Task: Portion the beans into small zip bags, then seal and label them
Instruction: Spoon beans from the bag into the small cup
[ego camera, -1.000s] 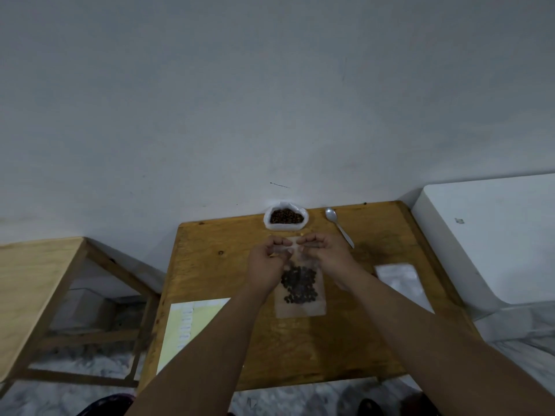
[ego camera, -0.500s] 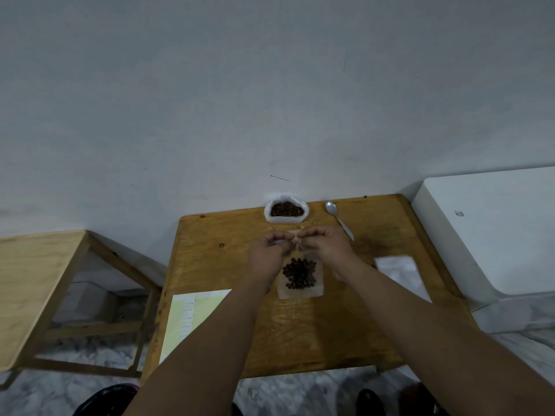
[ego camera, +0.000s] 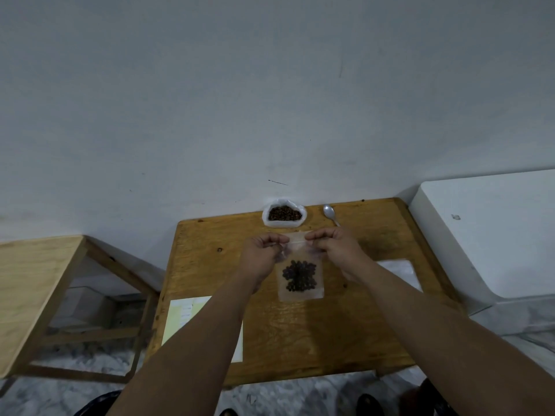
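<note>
A small clear zip bag (ego camera: 300, 291) with dark beans in its lower half lies flat on the wooden table (ego camera: 345, 334). My left hand (ego camera: 261, 259) pinches the left end of its zip strip, my right hand (ego camera: 336, 247) pinches the right end. Between the fingertips the strip runs straight. A white bag of beans (ego camera: 283, 214) stands open at the table's far edge, with a metal spoon (ego camera: 330, 213) lying to its right.
A sheet of labels (ego camera: 186, 316) lies at the table's near left, partly under my left forearm. Spare clear zip bags (ego camera: 399, 270) lie at the right. A white appliance (ego camera: 492, 235) stands right of the table, a second wooden table (ego camera: 33, 280) at the left.
My hands have drawn apart along the zip strip, from meeting near its middle to its two ends. The camera view has shifted slightly.
</note>
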